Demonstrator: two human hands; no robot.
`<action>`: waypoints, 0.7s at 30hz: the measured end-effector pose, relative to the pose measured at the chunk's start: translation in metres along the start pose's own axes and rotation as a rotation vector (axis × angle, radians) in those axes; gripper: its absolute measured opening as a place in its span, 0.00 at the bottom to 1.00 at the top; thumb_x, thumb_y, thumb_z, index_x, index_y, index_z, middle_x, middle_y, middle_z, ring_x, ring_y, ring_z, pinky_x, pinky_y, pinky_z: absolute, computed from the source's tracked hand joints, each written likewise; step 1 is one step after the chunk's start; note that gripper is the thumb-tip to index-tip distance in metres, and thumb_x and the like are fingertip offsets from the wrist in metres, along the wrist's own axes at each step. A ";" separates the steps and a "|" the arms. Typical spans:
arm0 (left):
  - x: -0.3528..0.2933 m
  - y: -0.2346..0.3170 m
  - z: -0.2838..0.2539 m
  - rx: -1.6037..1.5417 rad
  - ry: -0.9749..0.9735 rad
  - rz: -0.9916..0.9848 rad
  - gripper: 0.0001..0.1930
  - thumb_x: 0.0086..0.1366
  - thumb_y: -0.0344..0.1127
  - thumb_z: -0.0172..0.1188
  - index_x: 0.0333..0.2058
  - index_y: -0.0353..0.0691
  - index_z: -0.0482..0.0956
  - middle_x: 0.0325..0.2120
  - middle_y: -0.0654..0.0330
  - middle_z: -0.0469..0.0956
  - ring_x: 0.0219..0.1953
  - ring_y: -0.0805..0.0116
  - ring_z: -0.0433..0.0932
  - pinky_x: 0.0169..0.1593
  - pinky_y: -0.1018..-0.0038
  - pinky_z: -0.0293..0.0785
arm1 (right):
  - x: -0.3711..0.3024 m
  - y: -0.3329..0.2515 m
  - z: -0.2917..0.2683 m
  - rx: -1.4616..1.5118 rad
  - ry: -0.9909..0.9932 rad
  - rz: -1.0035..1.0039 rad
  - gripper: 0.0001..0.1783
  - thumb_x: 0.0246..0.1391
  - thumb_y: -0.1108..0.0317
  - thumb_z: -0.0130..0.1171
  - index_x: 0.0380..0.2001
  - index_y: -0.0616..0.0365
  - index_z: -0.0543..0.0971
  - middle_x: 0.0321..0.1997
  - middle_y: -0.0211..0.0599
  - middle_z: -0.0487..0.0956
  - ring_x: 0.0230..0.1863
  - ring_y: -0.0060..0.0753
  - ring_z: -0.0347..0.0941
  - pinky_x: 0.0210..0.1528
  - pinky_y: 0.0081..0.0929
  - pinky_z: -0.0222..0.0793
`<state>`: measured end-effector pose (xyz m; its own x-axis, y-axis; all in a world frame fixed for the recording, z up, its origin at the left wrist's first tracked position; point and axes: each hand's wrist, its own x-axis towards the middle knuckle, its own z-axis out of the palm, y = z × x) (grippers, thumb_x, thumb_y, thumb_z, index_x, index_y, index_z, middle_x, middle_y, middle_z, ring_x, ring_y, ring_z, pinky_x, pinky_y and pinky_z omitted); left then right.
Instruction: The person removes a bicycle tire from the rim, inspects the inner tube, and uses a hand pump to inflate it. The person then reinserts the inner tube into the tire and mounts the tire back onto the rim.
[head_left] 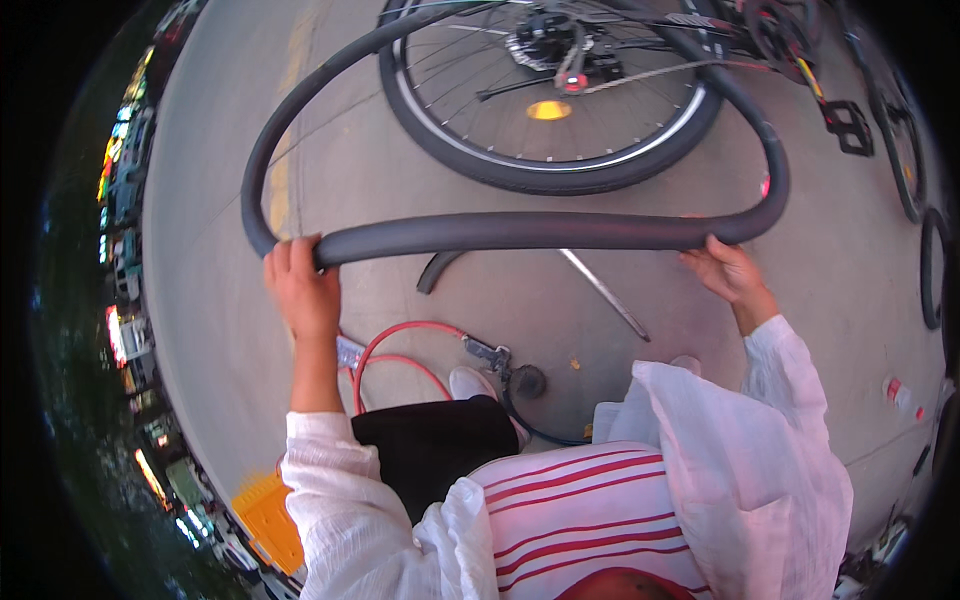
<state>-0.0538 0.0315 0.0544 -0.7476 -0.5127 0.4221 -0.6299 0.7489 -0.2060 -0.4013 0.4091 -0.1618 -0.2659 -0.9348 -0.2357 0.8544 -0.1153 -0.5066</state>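
Observation:
A black bicycle inner tube (500,230), plump and smooth, hangs in a wide loop in front of me. My left hand (303,290) is wrapped round it at the near left bend. At the near right my right hand (733,272) grips the same tube, thumb on the near side and the other fingers partly hidden behind it. Between the hands the near stretch runs nearly straight. The loop's far side passes in front of a bicycle wheel (545,180), which has a yellow reflector (548,110) among its spokes.
On the pavement lie a metal rod (605,293), a short curved black piece (437,272), and a red hose (400,328) joined to an inflator with a gauge (490,352). An orange crate (268,515) stands lower left. A bicycle pedal (848,127) juts out at upper right.

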 end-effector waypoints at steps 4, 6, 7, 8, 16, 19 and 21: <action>-0.018 -0.032 0.008 0.090 -0.069 -0.044 0.21 0.42 0.24 0.67 0.39 0.42 0.77 0.33 0.54 0.74 0.41 0.48 0.71 0.46 0.58 0.70 | 0.011 0.009 0.011 0.045 -0.047 0.071 0.31 0.62 0.53 0.55 0.62 0.60 0.66 0.56 0.41 0.76 0.54 0.36 0.74 0.57 0.33 0.70; -0.023 -0.039 0.016 0.121 -0.083 -0.102 0.18 0.44 0.25 0.66 0.37 0.42 0.77 0.32 0.54 0.74 0.41 0.48 0.72 0.45 0.57 0.70 | 0.013 0.003 0.027 0.132 -0.096 0.095 0.33 0.63 0.48 0.53 0.60 0.63 0.67 0.53 0.43 0.77 0.50 0.38 0.77 0.51 0.32 0.75; -0.021 -0.042 0.012 0.137 -0.090 -0.110 0.16 0.46 0.25 0.65 0.37 0.42 0.76 0.32 0.54 0.74 0.41 0.48 0.72 0.45 0.57 0.70 | 0.014 -0.002 0.034 0.198 -0.103 0.106 0.35 0.63 0.45 0.52 0.59 0.65 0.67 0.50 0.45 0.79 0.47 0.38 0.79 0.46 0.32 0.78; -0.023 -0.050 0.012 0.163 -0.075 -0.114 0.15 0.47 0.26 0.65 0.36 0.42 0.76 0.32 0.55 0.74 0.40 0.48 0.72 0.44 0.57 0.70 | 0.014 -0.009 0.038 0.225 -0.051 0.121 0.34 0.62 0.45 0.53 0.57 0.66 0.68 0.48 0.47 0.79 0.45 0.39 0.80 0.44 0.31 0.79; -0.023 -0.060 0.011 0.253 0.000 -0.129 0.12 0.49 0.27 0.65 0.35 0.42 0.78 0.33 0.55 0.75 0.39 0.50 0.73 0.44 0.58 0.69 | 0.018 -0.014 0.028 0.039 0.298 0.083 0.23 0.59 0.51 0.61 0.44 0.60 0.75 0.43 0.46 0.80 0.42 0.39 0.80 0.43 0.31 0.79; -0.026 -0.064 0.009 0.281 -0.017 -0.162 0.12 0.50 0.28 0.65 0.35 0.43 0.78 0.33 0.55 0.75 0.40 0.50 0.73 0.44 0.58 0.69 | 0.020 -0.011 0.025 0.053 0.178 0.030 0.19 0.61 0.54 0.59 0.46 0.58 0.75 0.46 0.43 0.80 0.45 0.39 0.79 0.47 0.33 0.77; -0.028 -0.067 0.011 0.286 -0.020 -0.181 0.12 0.50 0.28 0.65 0.35 0.43 0.78 0.33 0.55 0.75 0.39 0.50 0.73 0.44 0.58 0.69 | 0.022 -0.011 0.022 0.068 0.099 0.010 0.18 0.62 0.56 0.58 0.48 0.57 0.75 0.48 0.42 0.79 0.47 0.39 0.79 0.50 0.34 0.75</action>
<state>0.0066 -0.0087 0.0470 -0.6206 -0.6368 0.4575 -0.7841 0.4984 -0.3698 -0.4068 0.3826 -0.1428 -0.2974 -0.8987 -0.3224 0.8844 -0.1321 -0.4476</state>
